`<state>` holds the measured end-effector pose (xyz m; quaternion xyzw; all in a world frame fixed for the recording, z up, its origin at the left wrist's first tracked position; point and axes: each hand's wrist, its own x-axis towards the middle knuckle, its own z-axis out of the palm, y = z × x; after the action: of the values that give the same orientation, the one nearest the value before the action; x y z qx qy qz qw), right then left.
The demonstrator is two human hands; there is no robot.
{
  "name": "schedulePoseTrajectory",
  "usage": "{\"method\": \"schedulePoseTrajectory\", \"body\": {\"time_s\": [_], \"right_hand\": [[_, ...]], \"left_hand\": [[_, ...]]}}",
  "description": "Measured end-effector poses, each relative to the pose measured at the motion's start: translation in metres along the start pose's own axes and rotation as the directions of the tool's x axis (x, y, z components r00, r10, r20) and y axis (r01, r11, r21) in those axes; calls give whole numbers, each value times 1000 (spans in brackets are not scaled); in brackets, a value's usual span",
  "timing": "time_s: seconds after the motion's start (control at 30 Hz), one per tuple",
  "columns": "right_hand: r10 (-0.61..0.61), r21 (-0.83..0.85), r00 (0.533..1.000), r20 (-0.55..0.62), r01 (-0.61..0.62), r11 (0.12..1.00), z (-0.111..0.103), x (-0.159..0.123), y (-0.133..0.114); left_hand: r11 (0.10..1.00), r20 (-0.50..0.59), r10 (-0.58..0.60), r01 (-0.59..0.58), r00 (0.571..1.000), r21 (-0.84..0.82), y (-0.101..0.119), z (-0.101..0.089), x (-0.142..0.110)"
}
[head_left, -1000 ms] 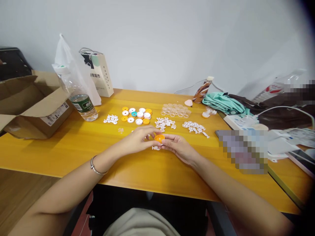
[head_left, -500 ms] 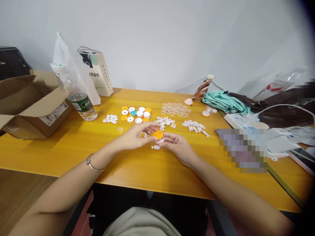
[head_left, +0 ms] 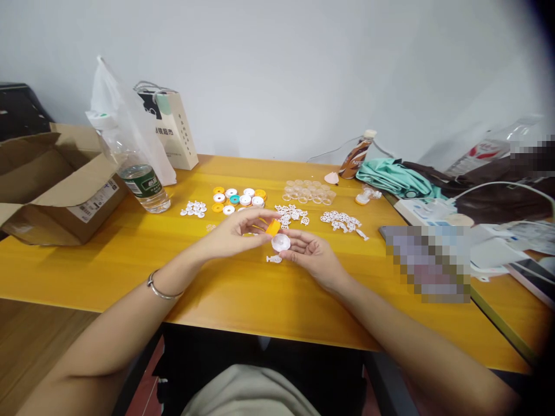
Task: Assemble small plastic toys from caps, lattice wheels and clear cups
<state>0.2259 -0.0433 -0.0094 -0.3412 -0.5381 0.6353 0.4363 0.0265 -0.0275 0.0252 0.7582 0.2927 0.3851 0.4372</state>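
Note:
Between the thumb and fingers of my left hand (head_left: 243,232) is an orange round cap (head_left: 273,227), tilted on its edge. My right hand (head_left: 310,254) pinches a white round cup-like piece (head_left: 281,243) by its right side, its hollow facing up. The two pieces are held close together above the table; whether they touch I cannot tell. Just below them lies a small white plastic part (head_left: 273,259). Beyond my hands are white spoked pieces (head_left: 295,215), and a group of orange, white and teal round caps (head_left: 231,209) is partly hidden behind my left hand.
Clear plastic rings (head_left: 309,192) and more white parts (head_left: 340,221) lie on the table. A water bottle (head_left: 145,182) and cardboard box (head_left: 82,199) stand at left. A brown drink bottle (head_left: 356,156), teal cloth (head_left: 394,179) and power strip (head_left: 416,214) are at right.
My left hand has lifted the orange cap and tipped it up to the left. The white piece beneath is now uncovered in my right hand, which has hardly moved.

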Motion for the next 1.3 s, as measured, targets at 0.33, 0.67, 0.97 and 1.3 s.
{"method": "schedulePoseTrajectory", "body": {"time_s": [0.33,0.67,0.97,1.3], "right_hand": [[-195,-113,974,-119,182,977,10,-3,14],[-174,-91,981,-87,166,982,14,-3,22],[-113,20,993,-40,113,993,12,-4,14],[5,-145,998,61,4,989,5,-1,13]], "left_hand": [[963,95,-268,267,959,19,-2,7,-1],[956,15,-242,235,970,175,-10,20,1],[928,-9,-172,165,985,333,-6,16,-2],[514,242,74,-246,967,822,2,12,-10]]}}
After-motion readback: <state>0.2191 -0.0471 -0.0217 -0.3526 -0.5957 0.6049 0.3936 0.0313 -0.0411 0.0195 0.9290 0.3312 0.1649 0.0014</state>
